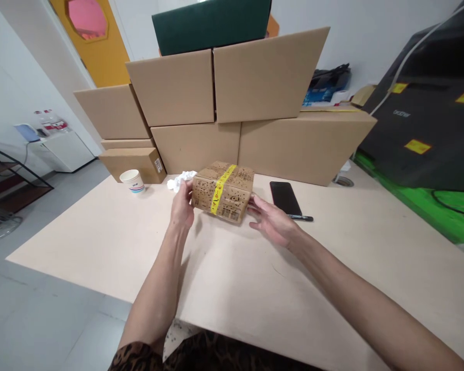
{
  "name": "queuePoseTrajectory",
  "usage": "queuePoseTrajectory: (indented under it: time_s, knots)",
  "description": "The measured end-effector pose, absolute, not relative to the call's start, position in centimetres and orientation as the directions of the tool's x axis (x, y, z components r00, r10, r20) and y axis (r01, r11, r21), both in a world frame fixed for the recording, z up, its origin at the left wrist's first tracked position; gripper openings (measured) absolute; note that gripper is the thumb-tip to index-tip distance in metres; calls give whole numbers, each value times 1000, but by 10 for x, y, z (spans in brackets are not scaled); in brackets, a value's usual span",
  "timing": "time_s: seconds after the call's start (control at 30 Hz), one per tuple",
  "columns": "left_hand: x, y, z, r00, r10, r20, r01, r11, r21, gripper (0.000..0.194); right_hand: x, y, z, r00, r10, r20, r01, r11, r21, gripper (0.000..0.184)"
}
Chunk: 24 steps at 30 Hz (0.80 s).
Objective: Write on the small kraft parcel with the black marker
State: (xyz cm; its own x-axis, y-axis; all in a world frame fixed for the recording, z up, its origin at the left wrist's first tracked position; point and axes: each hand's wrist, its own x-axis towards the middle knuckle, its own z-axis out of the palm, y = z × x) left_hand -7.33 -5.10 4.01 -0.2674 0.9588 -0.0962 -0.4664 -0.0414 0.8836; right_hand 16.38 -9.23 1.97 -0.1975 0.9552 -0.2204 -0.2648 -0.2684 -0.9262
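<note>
The left hand (182, 206) is pressed flat against the left end of the box (223, 191), fingers curled lightly round that end, while the right hand (272, 220) lies open and spread at the box's right end, fingertips touching or just short of its lower edge; I cannot tell which. So the box sits between the two hands on the table (255, 288), braced more than gripped, and neither hand has closed round it. That looks like the weak point: with only palm pressure on the left and loose fingers on the right, a lift could let the box tip or slide out, and a push from the left could drive it toward the phone (285, 198) and pen (300, 218) lying just beyond the right hand. Just behind the left hand a crumpled tissue (181, 179) touches or nearly touches the box's back corner, and farther left of that hand stands a paper cup (133, 181), which a wide sweep of the arm might knock over. The box itself is small, brown cardboard covered in dark printed marks, shut with a yellow tape strip running over the top and down the near face, with a barcode label beside it; its corners look slightly soft. Beyond both hands a wall of plain cartons (232, 108) is stacked along the table's far edge
</note>
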Motion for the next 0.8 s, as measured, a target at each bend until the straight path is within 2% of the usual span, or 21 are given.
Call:
queuePoseTrajectory:
  time_s: [0.07,0.13,0.2,0.27,0.33,0.4,0.47,0.57,0.63,0.7,0.8]
  knots:
    - [-82,-51,47,-236,970,-58,-605,-100,790,46,165,-92,18,-237,943,-232,-278,-295,-914,40]
    - [-86,-53,52,-247,960,-128,-712,-90,697,41,167,-91,17,-192,950,-245,-306,-295,-905,42]
    - [-82,-55,54,-204,952,-229,-760,-6,650,37,168,-89,18,-93,966,-242,-349,-259,-901,50]
    - [-75,-58,52,-80,964,-254,-766,104,634,41,168,-89,20,-22,976,-215,-367,-208,-907,54]
    - [-67,-59,49,42,963,-266,-745,208,634,47,167,-90,22,-54,984,-171,-352,-179,-919,51]
    - [-64,-60,47,90,951,-296,-715,269,646,47,165,-92,23,-131,982,-137,-328,-173,-929,47]
    - [-64,-61,46,65,956,-287,-704,247,665,41,162,-95,20,-177,975,-135,-308,-185,-933,45]
    - [-66,-61,48,-80,984,-162,-700,60,712,34,158,-97,13,-212,961,-178,-250,-229,-941,39]
    - [-66,-62,49,-170,982,-88,-631,-40,775,31,156,-98,8,-237,951,-199,-199,-248,-948,34]
    - [-65,-64,47,-169,985,-41,-530,-56,846,36,156,-97,5,-222,956,-193,-186,-235,-954,35]
    - [-62,-62,38,-170,985,-35,-384,-34,923,42,158,-95,8,-113,980,-165,-252,-189,-949,43]
